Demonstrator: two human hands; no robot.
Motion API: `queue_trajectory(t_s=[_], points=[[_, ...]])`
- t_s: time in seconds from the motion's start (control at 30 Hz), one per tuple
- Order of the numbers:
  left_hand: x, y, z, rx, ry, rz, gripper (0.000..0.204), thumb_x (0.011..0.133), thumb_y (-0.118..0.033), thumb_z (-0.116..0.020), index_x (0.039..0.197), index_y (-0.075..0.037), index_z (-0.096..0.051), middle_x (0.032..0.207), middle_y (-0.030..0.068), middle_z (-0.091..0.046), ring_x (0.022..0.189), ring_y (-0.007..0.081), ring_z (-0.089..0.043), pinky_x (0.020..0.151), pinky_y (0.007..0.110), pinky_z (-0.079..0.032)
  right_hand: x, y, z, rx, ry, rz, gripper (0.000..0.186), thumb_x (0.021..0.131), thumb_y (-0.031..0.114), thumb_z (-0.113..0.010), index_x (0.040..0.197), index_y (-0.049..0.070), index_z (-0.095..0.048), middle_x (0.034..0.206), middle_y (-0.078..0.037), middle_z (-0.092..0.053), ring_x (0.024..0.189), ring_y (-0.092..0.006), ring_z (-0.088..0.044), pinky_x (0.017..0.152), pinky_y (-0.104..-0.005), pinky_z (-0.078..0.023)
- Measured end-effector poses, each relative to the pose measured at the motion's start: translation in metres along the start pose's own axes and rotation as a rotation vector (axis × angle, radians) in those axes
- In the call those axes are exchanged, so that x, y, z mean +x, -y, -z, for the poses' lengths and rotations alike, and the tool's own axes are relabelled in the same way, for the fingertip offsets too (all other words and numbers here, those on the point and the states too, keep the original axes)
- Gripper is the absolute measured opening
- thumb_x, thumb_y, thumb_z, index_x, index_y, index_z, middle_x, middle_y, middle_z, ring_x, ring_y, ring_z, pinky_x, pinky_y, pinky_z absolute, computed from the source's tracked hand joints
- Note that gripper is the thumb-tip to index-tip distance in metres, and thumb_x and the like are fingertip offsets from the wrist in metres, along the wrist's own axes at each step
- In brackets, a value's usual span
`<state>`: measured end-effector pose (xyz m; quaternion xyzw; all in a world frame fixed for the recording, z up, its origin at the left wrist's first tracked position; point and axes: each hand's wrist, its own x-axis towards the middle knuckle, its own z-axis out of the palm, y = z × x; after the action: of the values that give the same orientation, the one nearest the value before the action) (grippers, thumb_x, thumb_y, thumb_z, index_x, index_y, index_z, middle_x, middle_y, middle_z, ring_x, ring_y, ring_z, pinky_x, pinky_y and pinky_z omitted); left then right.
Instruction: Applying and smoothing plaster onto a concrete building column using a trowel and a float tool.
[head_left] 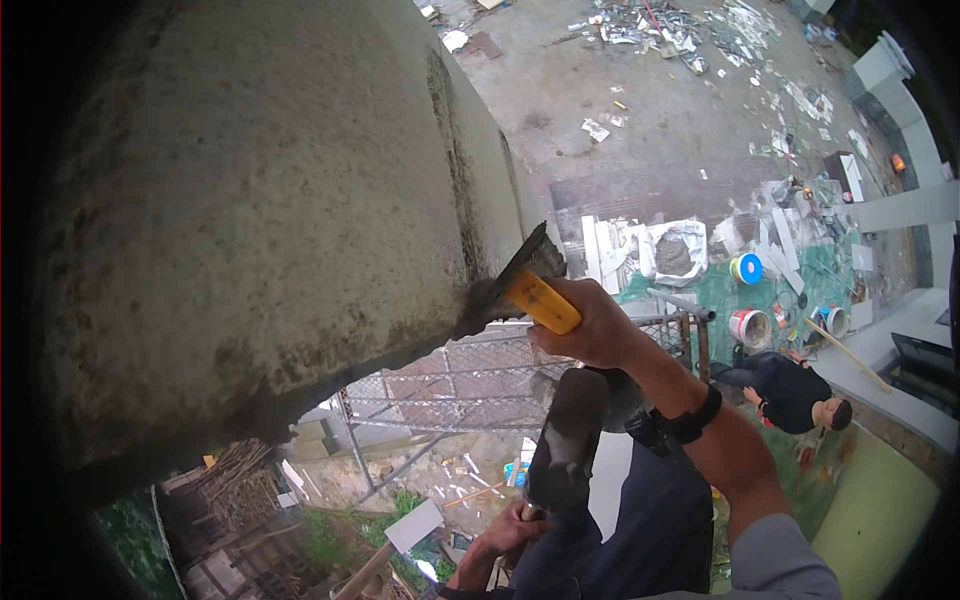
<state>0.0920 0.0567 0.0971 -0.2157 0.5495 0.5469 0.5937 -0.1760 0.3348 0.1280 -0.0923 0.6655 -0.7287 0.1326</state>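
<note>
Gripping a yellow handle, the right hand (592, 325) holds a scraper-like tool (545, 303) just right of the frame's centre, its fingers curled closed. The tool lies up and left of that hand, its dark blade angled against the lower right corner of the pale, stained concrete block (260, 200) that fills the upper left of the frame. At the lower centre, the left hand (508, 535) is wrapped round the short handle of a dark, broad-faced tool (572, 430), which rises above that hand and sits below the right one, apart from the concrete. A dark band (700, 415) circles the right wrist. Wire mesh (450, 390) spans the middle of the frame behind the hands. Toward the right edge, another person (800, 395) in dark clothes is below, near a bucket (737, 268).
</note>
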Motion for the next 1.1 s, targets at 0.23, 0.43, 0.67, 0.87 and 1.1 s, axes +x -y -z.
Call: queue_trajectory(t_s=[0.23, 0.43, 0.67, 0.87, 1.1], points=[[0.003, -0.001, 0.005, -0.052, -0.002, -0.012, 0.010, 0.080, -0.006, -0.074, 0.080, -0.006, -0.064, 0.068, 0.0002, -0.061, 0.058, 0.0091, -0.057, 0.053, 0.026, -0.044, -0.017, -0.006, 0.007, -0.061, -0.044, 0.110, 0.019, 0.078, 0.012, -0.072, 0.086, 0.002, -0.058, 0.068, 0.001, -0.053, 0.062, -0.0086, -0.049, 0.058, -0.0276, -0.042], [-0.001, -0.004, 0.012, -0.047, 0.006, -0.004, 0.011, 0.080, -0.006, -0.073, 0.079, -0.005, -0.062, 0.064, 0.0010, -0.060, 0.054, 0.0087, -0.055, 0.050, 0.026, -0.042, -0.004, -0.035, 0.000, -0.034, -0.015, -0.022, 0.017, 0.079, 0.011, -0.068, 0.090, 0.000, -0.060, 0.069, -0.002, -0.053, 0.065, -0.0089, -0.049, 0.059, -0.0290, -0.043], [-0.004, -0.004, 0.011, -0.039, -0.066, 0.034, 0.013, 0.081, -0.007, -0.072, 0.075, -0.006, -0.060, 0.059, 0.0011, -0.056, 0.049, 0.0102, -0.053, 0.048, 0.027, -0.041, -0.035, -0.040, 0.026, -0.096, -0.140, -0.157, 0.017, 0.080, 0.011, -0.068, 0.092, 0.002, -0.060, 0.071, 0.002, -0.054, 0.065, -0.0058, -0.048, 0.058, -0.0258, -0.042], [0.003, 0.003, 0.010, -0.062, -0.073, 0.026, 0.013, 0.081, -0.007, -0.071, 0.075, -0.007, -0.060, 0.058, 0.0018, -0.056, 0.049, 0.0109, -0.054, 0.048, 0.027, -0.041, -0.031, -0.049, 0.017, -0.164, 0.016, 0.028, 0.021, 0.077, 0.009, -0.069, 0.094, 0.000, -0.060, 0.076, -0.008, -0.059, 0.066, -0.0152, -0.058, 0.061, -0.0292, -0.046], [0.005, 0.013, 0.007, -0.021, -0.074, 0.077, 0.015, 0.081, -0.012, -0.074, 0.079, -0.008, -0.059, 0.062, -0.0016, -0.055, 0.053, 0.0083, -0.054, 0.051, 0.025, -0.042, 0.010, -0.078, 0.008, -0.141, -0.003, 0.111, 0.020, 0.078, 0.007, -0.067, 0.095, 0.001, -0.059, 0.070, -0.004, -0.055, 0.067, -0.0139, -0.054, 0.061, -0.0299, -0.045]])
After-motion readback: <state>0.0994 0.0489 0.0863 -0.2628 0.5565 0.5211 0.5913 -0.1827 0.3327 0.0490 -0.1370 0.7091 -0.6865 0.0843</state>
